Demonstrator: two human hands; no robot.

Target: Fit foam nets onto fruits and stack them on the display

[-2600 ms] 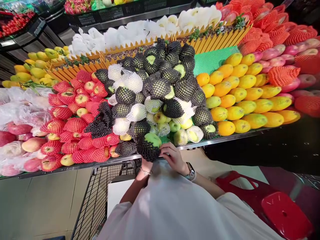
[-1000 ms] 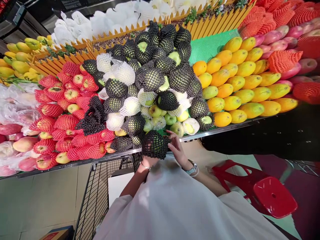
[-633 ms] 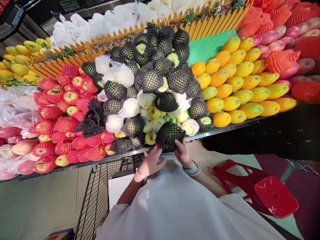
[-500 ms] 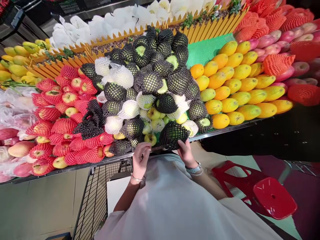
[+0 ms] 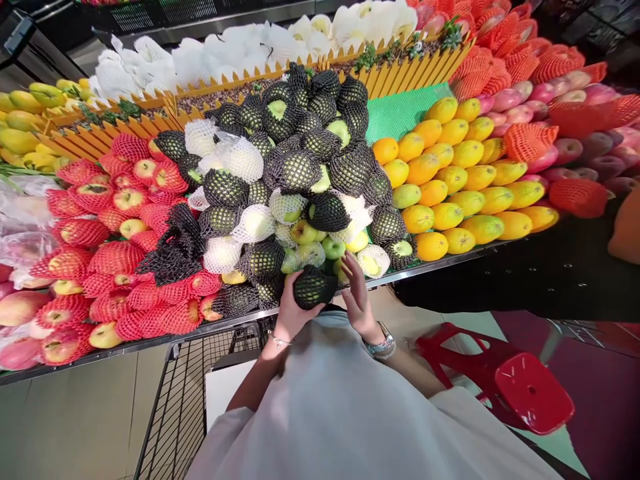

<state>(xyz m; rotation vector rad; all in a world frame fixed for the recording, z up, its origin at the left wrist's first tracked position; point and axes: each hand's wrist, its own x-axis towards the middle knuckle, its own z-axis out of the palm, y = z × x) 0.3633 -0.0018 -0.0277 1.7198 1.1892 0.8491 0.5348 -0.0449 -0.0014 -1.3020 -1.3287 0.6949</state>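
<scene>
My left hand (image 5: pixel 293 308) is closed around a green fruit in a black foam net (image 5: pixel 315 288), at the front edge of the display. Just to the right, my right hand (image 5: pixel 359 303) is open, its fingers spread and pointing up, apart from the held fruit. Behind both hands rises a pile of similar fruits in black nets (image 5: pixel 295 170). Some white-netted fruits (image 5: pixel 254 223) and bare green apples (image 5: pixel 333 248) lie among them, close to my fingers.
Red-netted apples (image 5: pixel 116 257) lie to the left, with a heap of black netting (image 5: pixel 175 250) on them. Oblong yellow-orange fruits (image 5: pixel 465 177) fill the right. A low wooden fence (image 5: pixel 400 72) runs behind. Below are a wire cart (image 5: pixel 173 400) and a red stool (image 5: pixel 535 392).
The black-netted fruit has moved left and is now in my left hand, which has risen slightly. My right hand has come off it and spread its fingers. The view has shifted a little.
</scene>
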